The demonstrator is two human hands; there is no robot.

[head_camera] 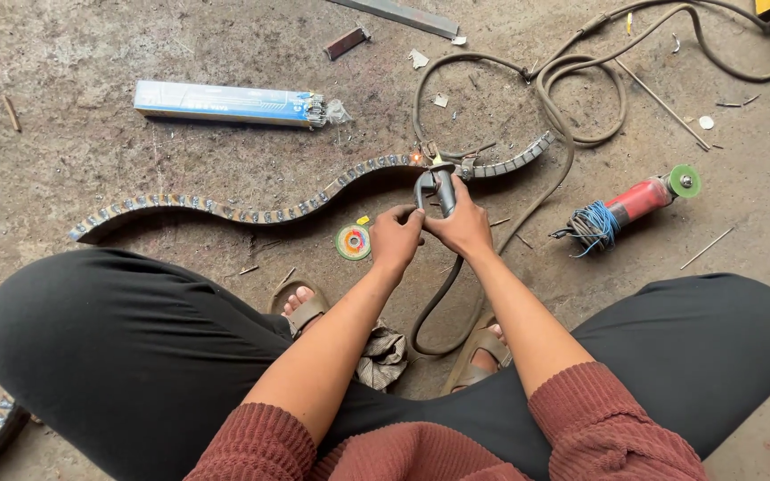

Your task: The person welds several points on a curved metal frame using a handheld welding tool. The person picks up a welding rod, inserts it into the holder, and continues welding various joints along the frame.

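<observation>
Two hands meet in the middle, above the floor (91,169). Right hand (465,227) has its fingers (461,196) wrapped tight round the dark welding holder (436,187). Holder sticks up past the fingertips, w/ its thick black cable (434,307) dropping down under the palm & looping by the sandals. Left hand (396,239) is pressed beside the right one, fingers curled together and touching the holder's lower part; can't tell if they really grip it. Just past the fingertips lies a long wavy metal strip (251,214), w/ a small orange glow (417,158) on it near the holder's tip. Below the left fingers sits a round cutting disc (353,241). Well off to the right of the right fingers lies a red grinder (639,203). Far up-left is a blue box of rods (225,102).
</observation>
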